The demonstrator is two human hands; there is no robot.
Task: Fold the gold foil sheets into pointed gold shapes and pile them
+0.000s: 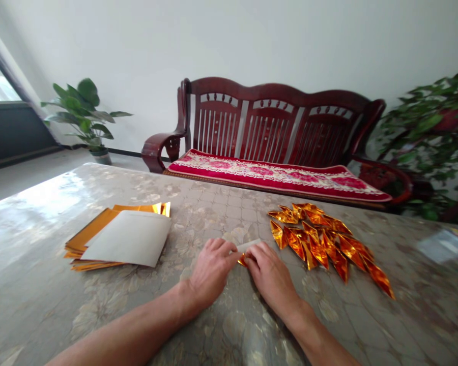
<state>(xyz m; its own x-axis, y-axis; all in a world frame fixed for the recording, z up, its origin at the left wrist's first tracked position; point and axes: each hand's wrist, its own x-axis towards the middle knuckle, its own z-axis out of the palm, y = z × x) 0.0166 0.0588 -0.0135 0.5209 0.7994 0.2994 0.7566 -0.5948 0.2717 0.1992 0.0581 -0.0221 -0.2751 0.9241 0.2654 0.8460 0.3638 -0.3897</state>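
Observation:
Between my two hands, low over the table, is a partly folded sheet of gold foil paper, its pale back showing as a narrow strip. My left hand grips the left end with thumb and fingers pressed together. The fingers of my right hand are curled around the right end, where a bit of gold shows beneath. Most of the sheet is hidden by my fingers. To the right lie several folded gold foil pieces with pointed ends. At the left sits a stack of flat foil paper, the top sheet pale side up.
The table has a glossy, floral-patterned cover. A clear plastic packet lies near its right edge. Beyond stands a dark red wooden bench with a red floral cushion. Potted plants flank the bench on both sides.

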